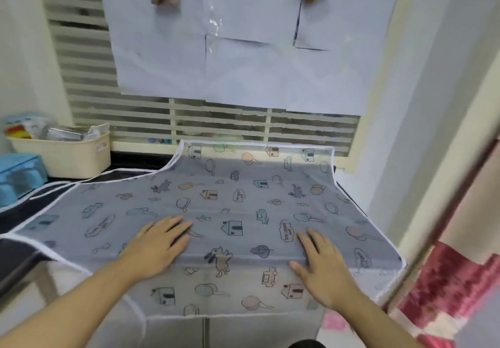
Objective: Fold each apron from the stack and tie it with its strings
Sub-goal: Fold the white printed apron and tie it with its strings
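A thin translucent apron with white trim and printed houses, balloons and rabbits lies spread flat over the dark countertop. Its near part hangs over the front edge. My left hand presses flat on the apron left of centre, fingers straight. My right hand lies flat on it to the right, fingers spread. A white apron string trails off to the left across the counter.
A cream basket with packets stands at the back left, a blue box beside it. Slatted blinds and taped paper sheets cover the window behind. A red patterned cloth hangs at the right.
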